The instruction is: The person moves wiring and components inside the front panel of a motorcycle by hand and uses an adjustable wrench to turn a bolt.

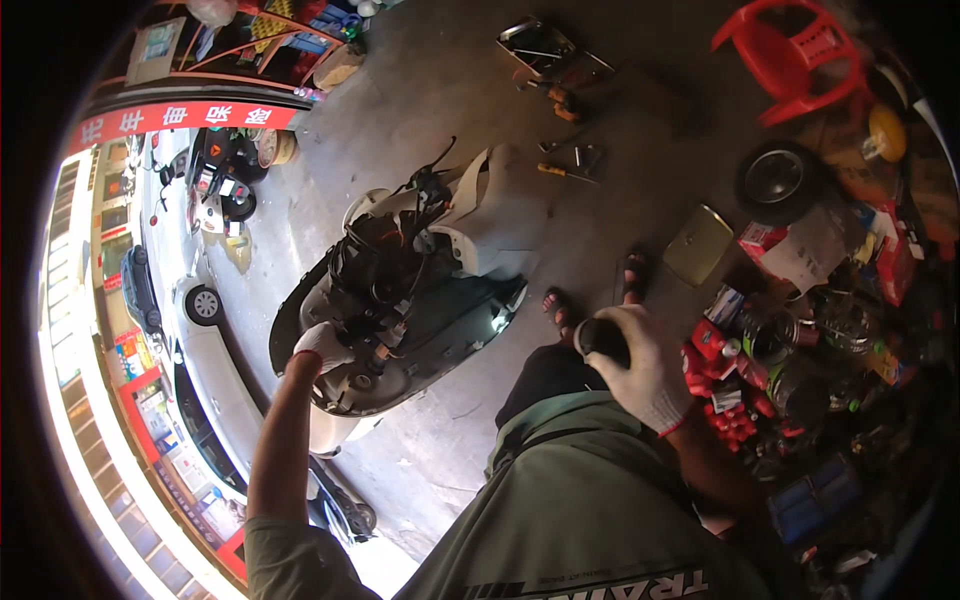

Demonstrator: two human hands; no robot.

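Observation:
A partly stripped motor scooter point(395, 262) stands on the floor in front of me, its dark inner parts and loose cables exposed. My left hand point(322, 347), in a white glove, rests on the scooter's near left end; its fingers are too indistinct to tell whether they grip anything. Close to my body, my right hand point(645, 372), also gloved in white, is closed around a round black cap-like piece point(606, 342). The thumb and fingers wrap its side, hiding part of it. A bright spot of light shows on the scooter's dark body panel point(470, 315).
A power drill point(562, 103), a tray of tools point(535, 45) and hand tools point(570, 165) lie beyond the scooter. To the right are a wheel point(775, 180), a red plastic chair point(795, 55), a flat panel point(700, 245) and cluttered red bottles point(715, 350). A white car point(225, 370) is parked left.

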